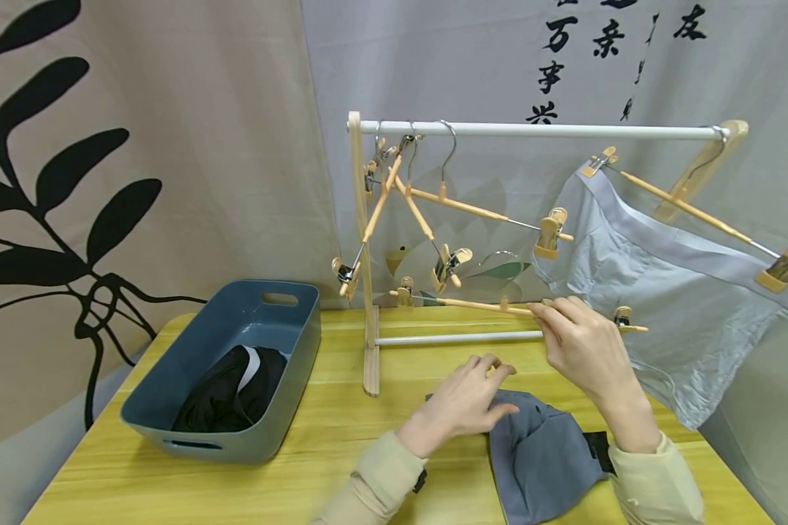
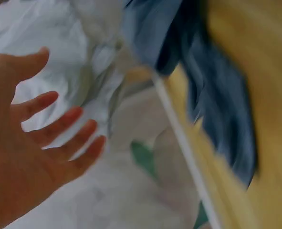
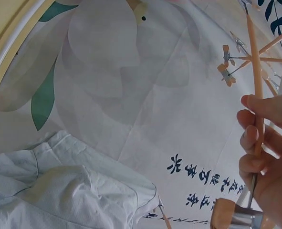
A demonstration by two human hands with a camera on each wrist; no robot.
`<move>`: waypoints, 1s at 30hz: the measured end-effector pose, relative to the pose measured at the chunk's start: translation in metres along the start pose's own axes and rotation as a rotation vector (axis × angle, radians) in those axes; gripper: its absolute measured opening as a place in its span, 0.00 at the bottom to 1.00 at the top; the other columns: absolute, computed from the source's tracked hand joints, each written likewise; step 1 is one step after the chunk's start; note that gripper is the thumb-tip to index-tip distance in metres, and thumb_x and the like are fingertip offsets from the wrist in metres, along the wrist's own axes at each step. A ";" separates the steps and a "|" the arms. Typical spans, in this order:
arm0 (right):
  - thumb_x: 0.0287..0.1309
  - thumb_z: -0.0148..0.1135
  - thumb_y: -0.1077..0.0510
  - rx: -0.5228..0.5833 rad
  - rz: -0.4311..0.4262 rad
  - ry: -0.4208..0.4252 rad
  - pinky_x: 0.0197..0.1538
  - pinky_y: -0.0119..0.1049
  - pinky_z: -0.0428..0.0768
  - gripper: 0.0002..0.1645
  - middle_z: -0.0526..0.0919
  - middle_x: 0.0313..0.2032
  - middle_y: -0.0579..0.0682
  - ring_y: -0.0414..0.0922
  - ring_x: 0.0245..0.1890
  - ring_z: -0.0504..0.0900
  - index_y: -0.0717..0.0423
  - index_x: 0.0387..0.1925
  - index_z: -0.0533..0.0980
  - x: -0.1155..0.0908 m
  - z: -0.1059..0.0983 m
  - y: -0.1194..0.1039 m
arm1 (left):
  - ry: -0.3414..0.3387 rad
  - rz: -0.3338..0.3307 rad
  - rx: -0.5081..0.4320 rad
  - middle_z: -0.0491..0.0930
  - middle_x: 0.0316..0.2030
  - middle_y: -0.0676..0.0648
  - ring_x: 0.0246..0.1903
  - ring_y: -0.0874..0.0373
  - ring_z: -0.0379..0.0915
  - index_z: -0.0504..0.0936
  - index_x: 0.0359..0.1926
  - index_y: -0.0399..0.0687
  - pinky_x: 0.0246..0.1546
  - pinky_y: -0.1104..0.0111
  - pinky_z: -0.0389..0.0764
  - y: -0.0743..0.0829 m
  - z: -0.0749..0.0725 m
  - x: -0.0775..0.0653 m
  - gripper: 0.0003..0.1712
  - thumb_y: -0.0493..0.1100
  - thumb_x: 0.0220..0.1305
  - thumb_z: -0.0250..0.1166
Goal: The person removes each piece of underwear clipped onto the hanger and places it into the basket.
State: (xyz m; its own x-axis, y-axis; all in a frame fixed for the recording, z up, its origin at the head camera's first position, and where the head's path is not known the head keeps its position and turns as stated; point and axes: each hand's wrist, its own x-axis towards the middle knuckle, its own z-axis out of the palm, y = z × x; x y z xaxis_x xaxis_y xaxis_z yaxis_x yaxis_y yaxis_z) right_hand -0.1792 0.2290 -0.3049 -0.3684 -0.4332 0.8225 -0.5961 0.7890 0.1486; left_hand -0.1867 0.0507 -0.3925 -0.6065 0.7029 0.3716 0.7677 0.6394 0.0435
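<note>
My right hand (image 1: 584, 350) grips a wooden clip hanger (image 1: 469, 304) by its bar, in front of the rack and above the table. In the right wrist view its fingers curl round the bar, with a metal-and-wood clip (image 3: 234, 214) close by. My left hand (image 1: 462, 399) hovers beside a grey-blue garment (image 1: 545, 456) on the table. Its fingers are spread and hold nothing, as the left wrist view also shows. The garment lies crumpled, with a black part (image 1: 599, 448) at its right; its exact kind cannot be told.
A rack with a white rail (image 1: 565, 131) stands at the back. Several bare clip hangers (image 1: 460, 204) hang at its left, and pale blue shorts (image 1: 670, 277) hang clipped at its right. A blue-grey basket (image 1: 289, 408) on the left holds black cloth (image 1: 230, 397).
</note>
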 end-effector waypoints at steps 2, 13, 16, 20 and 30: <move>0.43 0.60 0.70 0.000 0.007 0.004 0.26 0.40 0.74 0.12 0.80 0.25 0.51 0.47 0.24 0.75 0.61 0.34 0.81 -0.001 0.000 0.001 | -0.143 -0.030 -0.028 0.68 0.56 0.50 0.51 0.56 0.70 0.65 0.62 0.60 0.43 0.70 0.76 0.008 0.013 0.003 0.35 0.67 0.56 0.54; 0.42 0.62 0.69 -0.001 0.026 0.019 0.24 0.40 0.72 0.11 0.78 0.22 0.50 0.45 0.22 0.73 0.59 0.32 0.81 -0.004 -0.001 0.006 | -0.648 -0.196 -0.068 0.45 0.70 0.56 0.68 0.46 0.50 0.39 0.63 0.93 0.48 0.44 0.72 0.043 0.059 0.018 0.55 0.76 0.35 0.62; 0.42 0.62 0.69 0.001 0.028 0.016 0.24 0.41 0.72 0.11 0.79 0.23 0.50 0.46 0.23 0.74 0.59 0.32 0.81 -0.005 0.000 0.006 | -0.674 -0.204 0.048 0.52 0.67 0.59 0.64 0.49 0.57 0.41 0.61 0.96 0.45 0.47 0.75 0.049 0.065 0.021 0.53 0.76 0.34 0.63; 0.43 0.62 0.69 -0.002 0.031 0.013 0.24 0.41 0.73 0.10 0.79 0.23 0.50 0.47 0.24 0.75 0.59 0.32 0.81 -0.005 0.000 0.006 | -0.687 -0.223 0.176 0.58 0.61 0.62 0.58 0.53 0.61 0.48 0.59 0.97 0.38 0.53 0.79 0.053 0.066 0.024 0.45 0.71 0.43 0.63; 0.43 0.61 0.68 -0.009 0.045 0.023 0.23 0.42 0.72 0.10 0.78 0.21 0.49 0.46 0.22 0.74 0.59 0.31 0.82 -0.006 0.000 0.007 | -0.534 -0.144 0.135 0.71 0.55 0.55 0.49 0.56 0.73 0.65 0.58 0.84 0.40 0.68 0.77 0.028 0.058 0.014 0.32 0.46 0.57 0.63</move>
State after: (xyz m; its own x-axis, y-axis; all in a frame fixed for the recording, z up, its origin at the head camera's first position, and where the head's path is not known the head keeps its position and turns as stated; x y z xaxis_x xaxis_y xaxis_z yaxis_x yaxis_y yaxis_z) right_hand -0.1810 0.2375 -0.3085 -0.3781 -0.3872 0.8409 -0.5726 0.8116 0.1163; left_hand -0.1855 0.0968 -0.4395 -0.7507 0.6432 -0.1509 0.6573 0.7501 -0.0729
